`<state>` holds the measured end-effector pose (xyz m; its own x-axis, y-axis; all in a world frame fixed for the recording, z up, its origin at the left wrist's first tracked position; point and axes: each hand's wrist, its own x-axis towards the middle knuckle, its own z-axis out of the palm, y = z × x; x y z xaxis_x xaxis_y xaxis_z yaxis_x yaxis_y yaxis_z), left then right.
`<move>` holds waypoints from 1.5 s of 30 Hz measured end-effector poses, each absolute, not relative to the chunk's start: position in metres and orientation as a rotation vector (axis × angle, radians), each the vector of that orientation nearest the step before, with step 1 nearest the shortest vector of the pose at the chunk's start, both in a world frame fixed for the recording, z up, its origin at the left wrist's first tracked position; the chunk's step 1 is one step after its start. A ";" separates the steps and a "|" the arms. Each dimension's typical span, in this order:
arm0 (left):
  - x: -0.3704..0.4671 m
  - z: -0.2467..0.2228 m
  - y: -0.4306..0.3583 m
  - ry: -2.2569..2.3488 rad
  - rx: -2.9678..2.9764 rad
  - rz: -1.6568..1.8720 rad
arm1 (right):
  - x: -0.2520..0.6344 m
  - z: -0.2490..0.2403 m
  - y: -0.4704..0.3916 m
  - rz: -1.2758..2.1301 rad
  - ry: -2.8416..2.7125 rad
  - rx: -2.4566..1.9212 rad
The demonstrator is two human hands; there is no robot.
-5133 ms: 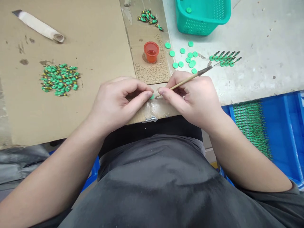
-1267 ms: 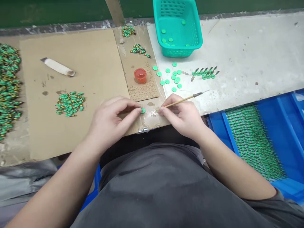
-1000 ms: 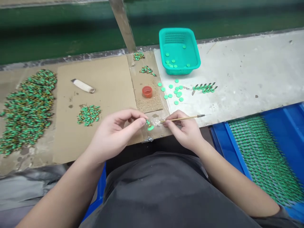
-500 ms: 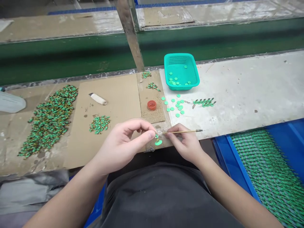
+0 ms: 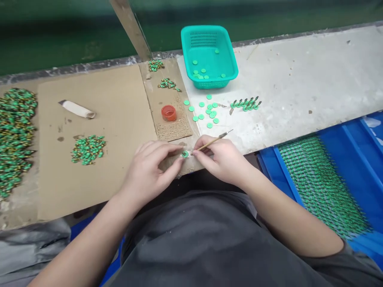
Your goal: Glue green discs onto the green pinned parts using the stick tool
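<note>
Between the thumb and fingers of my left hand (image 5: pixel 152 165) is a green disc (image 5: pixel 185 154) with a small dark piece on it, at the table's front edge. My right hand (image 5: pixel 220 157) pinches a thin wooden stick (image 5: pixel 209 143) with a fine tip, just right of the disc. Beyond my hands stands a red cap (image 5: pixel 168 113) on cardboard. Loose green discs (image 5: pixel 208 111) lie to its right, beside rows of discs with upright pieces (image 5: pixel 247 104). A heap of small green and gold pieces (image 5: pixel 88 150) lies left of my left hand.
A teal basket (image 5: pixel 209 84) holding several discs stands at the back. A white, dark-tipped tube (image 5: pixel 77 109) lies on the cardboard (image 5: pixel 119 99). A larger heap (image 5: pixel 16 135) is at far left. Blue trays (image 5: pixel 344 151) with many green pieces sit below, right.
The view has shifted down and closer to the table. My left hand has lowered the disc to the table edge, and the disc now faces up. My right hand still holds the stick.
</note>
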<state>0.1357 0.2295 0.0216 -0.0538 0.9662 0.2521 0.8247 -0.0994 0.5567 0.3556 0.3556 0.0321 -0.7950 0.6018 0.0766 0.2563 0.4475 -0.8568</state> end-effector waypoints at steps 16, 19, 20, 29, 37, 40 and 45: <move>0.137 0.014 0.238 1.961 1.960 0.811 | 0.348 0.035 0.362 1.137 -2.494 -0.631; 0.136 0.013 0.237 1.961 1.963 0.808 | 0.347 0.034 0.363 1.100 -2.501 -0.602; 0.136 0.012 0.237 1.960 1.961 0.804 | 0.346 0.033 0.363 1.087 -2.501 -0.592; 0.136 0.013 0.237 1.966 1.960 0.759 | 0.344 0.033 0.364 1.011 -2.552 -0.566; 0.138 0.017 0.236 1.980 1.935 0.732 | 0.339 0.039 0.366 0.971 -2.647 -0.501; 0.140 0.018 0.236 1.995 1.920 0.722 | 0.336 0.040 0.366 0.968 -2.675 -0.513; 0.142 0.017 0.236 2.021 1.939 0.719 | 0.331 0.040 0.364 1.008 -2.674 -0.510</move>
